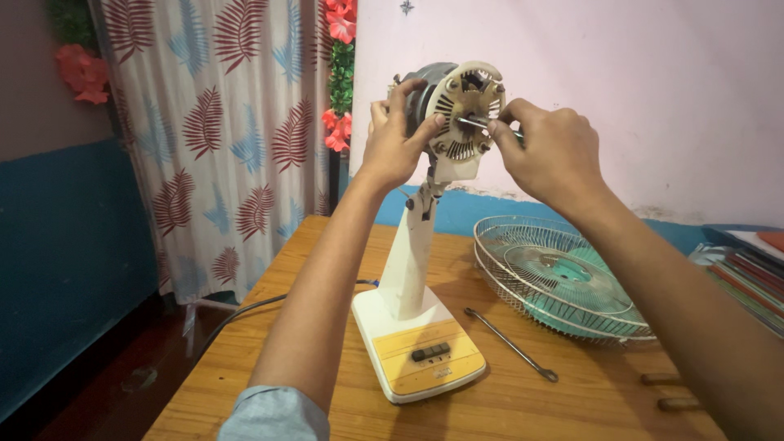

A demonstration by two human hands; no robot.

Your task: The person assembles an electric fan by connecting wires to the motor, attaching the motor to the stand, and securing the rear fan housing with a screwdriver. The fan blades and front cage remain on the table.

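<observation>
A white table fan stand with an orange-topped base stands on the wooden table. Its bare motor head has a cream front plate and a metal shaft. My left hand grips the left side of the motor housing. My right hand pinches the metal shaft at the plate's centre.
A wire fan guard holding a teal blade lies on the table to the right. A thin metal rod lies next to the base. A black cord runs off the left edge. Books sit far right. A patterned curtain hangs behind.
</observation>
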